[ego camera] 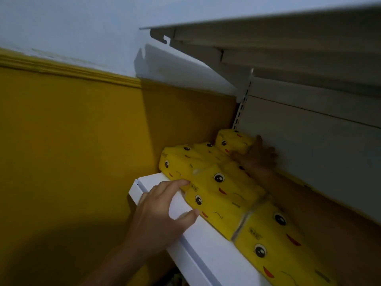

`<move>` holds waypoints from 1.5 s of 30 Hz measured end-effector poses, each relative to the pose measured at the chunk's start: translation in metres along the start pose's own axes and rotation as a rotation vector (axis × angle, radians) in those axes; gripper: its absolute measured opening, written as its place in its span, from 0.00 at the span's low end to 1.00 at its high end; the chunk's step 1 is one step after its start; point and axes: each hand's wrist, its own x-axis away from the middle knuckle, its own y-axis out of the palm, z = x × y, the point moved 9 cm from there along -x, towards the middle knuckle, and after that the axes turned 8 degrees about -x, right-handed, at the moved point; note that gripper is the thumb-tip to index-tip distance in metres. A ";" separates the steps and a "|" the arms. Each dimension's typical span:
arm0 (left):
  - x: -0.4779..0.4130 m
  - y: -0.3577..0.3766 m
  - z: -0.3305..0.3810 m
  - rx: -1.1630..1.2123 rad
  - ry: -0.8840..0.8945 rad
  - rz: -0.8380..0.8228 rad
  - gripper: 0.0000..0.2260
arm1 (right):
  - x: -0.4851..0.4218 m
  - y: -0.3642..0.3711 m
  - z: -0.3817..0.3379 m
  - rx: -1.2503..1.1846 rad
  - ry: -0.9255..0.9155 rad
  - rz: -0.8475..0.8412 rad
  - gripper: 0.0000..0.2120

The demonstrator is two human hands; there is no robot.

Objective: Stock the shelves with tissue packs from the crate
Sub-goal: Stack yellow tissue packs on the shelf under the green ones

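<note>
Several yellow tissue packs [222, 195] printed with cartoon faces lie in a row along a white shelf [206, 244]. One more yellow pack [233, 142] sits on top at the far end, by the back panel. My right hand [257, 156] reaches deep into the shelf, its spread fingers pressing against that far pack. My left hand [162, 207] rests at the shelf's front left corner, its straight fingertips touching the front packs. The crate is out of sight.
A yellow wall [72, 141] with a moulding stands left of the shelf end. Another white shelf [268, 42] hangs overhead on a slotted upright [241, 108]. A grey back panel [309, 145] closes the shelf behind the packs.
</note>
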 end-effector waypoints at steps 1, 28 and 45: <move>0.001 0.000 0.000 -0.023 0.013 0.010 0.27 | -0.002 -0.001 -0.002 0.021 0.003 0.003 0.51; 0.262 -0.126 -0.123 -0.051 -0.535 -0.297 0.29 | 0.371 0.109 -0.105 -0.406 -0.567 -0.438 0.23; 0.653 -0.036 -0.253 0.112 -1.237 -0.356 0.24 | 0.730 0.400 0.271 0.141 -0.113 -1.431 0.34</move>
